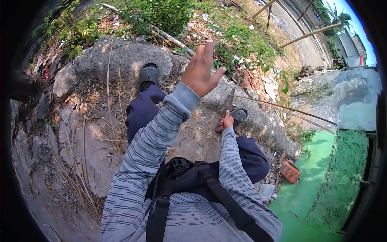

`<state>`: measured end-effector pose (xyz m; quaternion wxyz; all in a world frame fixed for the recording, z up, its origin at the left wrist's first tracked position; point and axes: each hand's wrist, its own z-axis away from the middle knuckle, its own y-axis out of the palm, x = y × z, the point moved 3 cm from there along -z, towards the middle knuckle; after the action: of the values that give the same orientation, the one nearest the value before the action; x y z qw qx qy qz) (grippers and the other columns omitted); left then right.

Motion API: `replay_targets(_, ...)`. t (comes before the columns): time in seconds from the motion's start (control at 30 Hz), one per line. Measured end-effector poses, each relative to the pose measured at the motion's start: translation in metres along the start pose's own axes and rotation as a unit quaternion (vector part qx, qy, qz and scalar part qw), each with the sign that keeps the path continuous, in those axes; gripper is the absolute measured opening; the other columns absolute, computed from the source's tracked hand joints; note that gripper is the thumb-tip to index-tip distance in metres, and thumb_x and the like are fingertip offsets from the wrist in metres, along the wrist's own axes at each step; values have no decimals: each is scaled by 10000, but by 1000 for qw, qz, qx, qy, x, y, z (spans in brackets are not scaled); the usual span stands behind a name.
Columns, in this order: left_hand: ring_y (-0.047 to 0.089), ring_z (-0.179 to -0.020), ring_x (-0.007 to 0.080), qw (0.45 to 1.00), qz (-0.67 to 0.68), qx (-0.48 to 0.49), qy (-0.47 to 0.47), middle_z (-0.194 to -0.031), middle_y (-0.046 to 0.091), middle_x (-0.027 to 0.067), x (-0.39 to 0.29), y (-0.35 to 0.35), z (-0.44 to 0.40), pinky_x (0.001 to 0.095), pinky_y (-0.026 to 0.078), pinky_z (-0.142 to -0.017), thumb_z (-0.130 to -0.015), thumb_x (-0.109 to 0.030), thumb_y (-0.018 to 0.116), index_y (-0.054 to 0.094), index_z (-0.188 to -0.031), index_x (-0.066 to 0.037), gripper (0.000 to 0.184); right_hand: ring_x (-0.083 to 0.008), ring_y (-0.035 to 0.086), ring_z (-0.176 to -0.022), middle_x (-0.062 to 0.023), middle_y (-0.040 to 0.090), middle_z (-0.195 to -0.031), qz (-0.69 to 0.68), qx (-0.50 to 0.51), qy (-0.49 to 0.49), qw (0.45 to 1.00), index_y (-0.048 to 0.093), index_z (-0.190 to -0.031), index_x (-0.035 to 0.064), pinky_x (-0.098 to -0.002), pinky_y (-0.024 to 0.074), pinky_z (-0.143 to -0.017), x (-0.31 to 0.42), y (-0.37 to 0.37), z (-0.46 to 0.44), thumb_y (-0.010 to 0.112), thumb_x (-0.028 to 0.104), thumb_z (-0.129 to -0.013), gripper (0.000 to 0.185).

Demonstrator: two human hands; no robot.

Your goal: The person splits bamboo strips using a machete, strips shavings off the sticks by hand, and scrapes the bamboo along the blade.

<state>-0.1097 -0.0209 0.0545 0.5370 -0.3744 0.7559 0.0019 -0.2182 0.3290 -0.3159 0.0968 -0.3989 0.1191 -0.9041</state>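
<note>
My left hand is raised in front of me above the stone ledge, fingers extended and thumb apart, holding nothing. Lower and to the right, my right hand is closed around the handle of a knife, whose blade points up and away from me. Two long thin strips run from near the blade toward the right. The knife is beside my right shoe. My left shoe rests at the rough stone ledge.
Dry strips lie on the ground at left. Green plants and a pole are beyond the ledge. At right stand a green-painted wall and a reddish broken block. A person is far off at upper right.
</note>
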Motion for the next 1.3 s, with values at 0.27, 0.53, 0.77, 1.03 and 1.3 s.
replay_targets(0.27, 409, -1390, 443, 975, 90, 128, 159, -1510, 364, 242, -40, 36, 15, 486, 384, -1164, -770, -425, 852, 278, -1535, -66, 1021, -104, 436, -406, -12, 491, -590, 25, -55, -169, 984, 545, -901, 68, -279, 379, -376, 43, -19, 90, 502, 501, -1035, 455)
replay_targets(0.53, 341, -1458, 402, 936, 3, 261, 234, -1565, 320, 208, -41, 180, 89, 520, 335, -1175, -737, -408, 857, 247, -1565, -84, 1079, -328, 676, -621, -223, 660, -776, 122, -94, -234, 960, 613, -974, -60, -448, 538, -545, -67, 14, 108, 545, 203, -930, 275)
replay_targets(0.77, 387, -1427, 384, 893, -177, 344, 229, -1519, 387, 193, 12, 195, 128, 525, 368, -1114, -761, -324, 839, 315, -1528, -110, 953, -139, 482, -438, -39, 504, -620, -16, 67, -32, 997, 510, -899, 53, -311, 404, -383, -67, 36, 163, 500, 327, -1016, 298)
replay_targets(1.03, 483, -1332, 392, 934, -51, 270, 230, -1465, 461, 164, -47, 97, 88, 483, 414, -1080, -816, -189, 783, 423, -1467, -115, 747, -105, 447, -423, -2, 476, -593, -30, 156, -90, 983, 524, -907, 71, -286, 378, -388, -46, 29, 209, 563, 499, -1017, 444)
replay_targets(1.3, 609, -1153, 203, 995, 97, -9, 27, -1287, 615, 82, -19, -13, 66, 359, 512, -940, -932, -99, 690, 548, -1331, -55, 426, -41, 430, -471, 33, 489, -673, -138, 168, -192, 957, 551, -971, 85, -222, 369, -417, 121, -138, 304, 620, 350, -1015, 278)
